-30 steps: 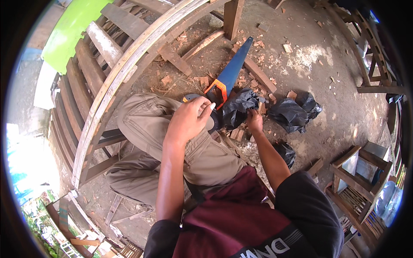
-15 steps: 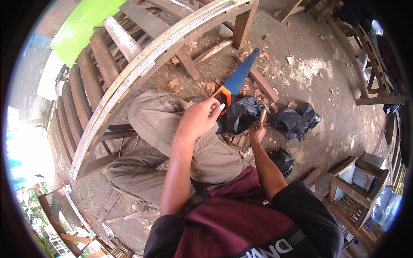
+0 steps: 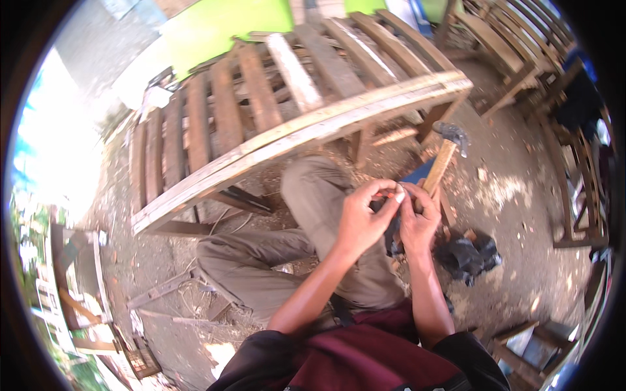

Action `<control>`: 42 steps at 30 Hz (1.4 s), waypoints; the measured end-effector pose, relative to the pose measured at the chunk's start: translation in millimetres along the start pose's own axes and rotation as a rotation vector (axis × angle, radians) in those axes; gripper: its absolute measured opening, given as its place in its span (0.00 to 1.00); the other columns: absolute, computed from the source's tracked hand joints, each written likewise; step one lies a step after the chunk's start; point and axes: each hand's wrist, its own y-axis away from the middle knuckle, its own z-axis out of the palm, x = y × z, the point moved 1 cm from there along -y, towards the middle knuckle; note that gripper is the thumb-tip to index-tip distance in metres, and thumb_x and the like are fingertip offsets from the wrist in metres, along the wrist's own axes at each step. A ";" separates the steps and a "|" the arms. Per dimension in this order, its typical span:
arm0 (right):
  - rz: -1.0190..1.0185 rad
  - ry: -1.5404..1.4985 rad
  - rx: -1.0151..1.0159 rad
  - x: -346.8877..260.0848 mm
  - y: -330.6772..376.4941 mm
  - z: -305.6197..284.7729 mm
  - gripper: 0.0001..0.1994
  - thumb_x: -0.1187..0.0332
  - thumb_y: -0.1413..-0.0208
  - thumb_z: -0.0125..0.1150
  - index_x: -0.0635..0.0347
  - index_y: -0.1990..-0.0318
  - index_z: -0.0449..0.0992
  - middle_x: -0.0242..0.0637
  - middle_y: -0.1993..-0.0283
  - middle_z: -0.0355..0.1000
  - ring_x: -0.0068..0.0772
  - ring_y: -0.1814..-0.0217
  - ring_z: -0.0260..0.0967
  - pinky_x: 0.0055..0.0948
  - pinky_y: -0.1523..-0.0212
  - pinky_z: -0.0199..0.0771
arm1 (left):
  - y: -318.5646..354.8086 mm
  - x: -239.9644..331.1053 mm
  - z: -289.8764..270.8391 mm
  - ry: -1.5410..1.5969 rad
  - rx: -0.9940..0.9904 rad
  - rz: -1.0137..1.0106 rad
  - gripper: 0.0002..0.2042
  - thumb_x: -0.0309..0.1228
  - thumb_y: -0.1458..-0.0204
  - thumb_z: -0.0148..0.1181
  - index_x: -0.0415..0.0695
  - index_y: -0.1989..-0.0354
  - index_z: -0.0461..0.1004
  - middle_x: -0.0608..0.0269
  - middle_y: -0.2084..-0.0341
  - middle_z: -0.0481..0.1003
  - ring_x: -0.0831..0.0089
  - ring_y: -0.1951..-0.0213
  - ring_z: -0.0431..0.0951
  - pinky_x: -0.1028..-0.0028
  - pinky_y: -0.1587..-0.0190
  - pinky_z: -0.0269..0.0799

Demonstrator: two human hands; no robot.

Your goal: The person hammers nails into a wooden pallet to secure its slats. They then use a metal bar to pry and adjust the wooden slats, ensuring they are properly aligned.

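Note:
A hammer (image 3: 441,161) with a wooden handle and dark metal head stands up from my right hand (image 3: 419,225), which is closed around its lower handle. The thumb and forefinger of that hand meet the pinched fingertips of my left hand (image 3: 360,220), above my knee. Whatever small thing lies between the fingertips is too small to make out. Behind the hands, a blue saw blade (image 3: 418,172) lies low, and bits of its orange handle show between my fingers. A crumpled black plastic bag (image 3: 467,255) rests on the ground to the right.
A long slatted wooden frame (image 3: 303,133) stretches across in front of my legs. Wooden chair-like pieces (image 3: 502,45) stand far right, and another wooden frame (image 3: 531,355) sits near right. Wood chips and a loose board (image 3: 163,288) lie on the dirt floor.
My right hand has raised the hammer upright from among the black bags. My left hand has left its place by the saw handle and joined the right. The view has swung toward the slatted frame.

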 end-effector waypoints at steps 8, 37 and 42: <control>-0.261 0.009 -0.224 -73.4 1.9 62.1 0.15 0.83 0.56 0.71 0.59 0.59 0.84 0.39 0.61 0.67 0.35 0.60 0.67 0.31 0.63 0.70 | 20.3 17.2 -76.8 0.052 0.382 0.143 0.06 0.21 0.46 0.66 0.35 0.60 0.81 0.60 0.62 0.81 0.76 0.60 0.80 0.77 0.55 0.74; 0.044 -0.200 -0.694 -60.7 68.6 133.2 0.09 0.77 0.38 0.58 0.65 0.52 0.80 0.35 0.65 0.68 0.19 0.72 0.61 0.20 0.70 0.62 | -67.2 -28.2 -288.9 -0.699 0.545 0.100 0.08 0.30 0.52 0.69 0.43 0.65 0.85 0.54 0.62 0.83 0.58 0.55 0.79 0.64 0.49 0.72; 0.084 -0.187 -0.694 -60.3 68.2 133.4 0.09 0.77 0.38 0.58 0.65 0.52 0.80 0.35 0.65 0.68 0.19 0.71 0.62 0.21 0.69 0.62 | -68.2 -32.0 -288.9 -0.650 0.569 0.057 0.08 0.31 0.53 0.69 0.45 0.65 0.86 0.53 0.62 0.82 0.55 0.54 0.78 0.62 0.48 0.71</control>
